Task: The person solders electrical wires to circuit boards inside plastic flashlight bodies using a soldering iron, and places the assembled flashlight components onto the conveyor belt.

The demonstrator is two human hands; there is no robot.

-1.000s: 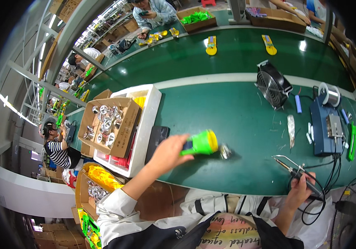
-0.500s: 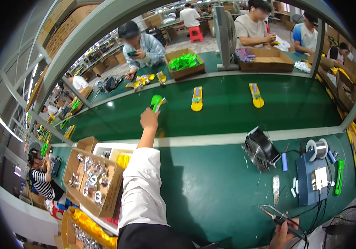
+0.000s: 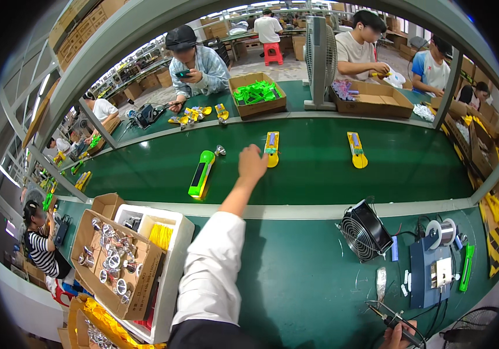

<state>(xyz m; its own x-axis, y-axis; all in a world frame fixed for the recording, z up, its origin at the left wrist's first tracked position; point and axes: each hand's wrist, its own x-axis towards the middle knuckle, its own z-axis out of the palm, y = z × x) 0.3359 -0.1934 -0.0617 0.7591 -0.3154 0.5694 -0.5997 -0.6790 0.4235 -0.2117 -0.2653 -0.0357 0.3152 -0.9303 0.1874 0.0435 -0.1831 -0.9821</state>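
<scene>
A worker's left hand [image 3: 253,165] stretches over a green belt [image 3: 313,183] toward a yellow flashlight half [image 3: 271,152] at its two o'clock; the angle cannot tell whether the grip has closed on its edge. At the hand's nine o'clock, a green-and-yellow flashlight [image 3: 201,173] lies on the belt, a silver reflector [image 3: 220,150] just beside its head. Over the near worktop [image 3: 296,262], the right hand [image 3: 399,336], partly cropped, has its grip wrapped around a soldering iron [image 3: 390,320], with a blue soldering station [image 3: 421,276] at its one o'clock and a black fan [image 3: 361,237] at eleven o'clock.
</scene>
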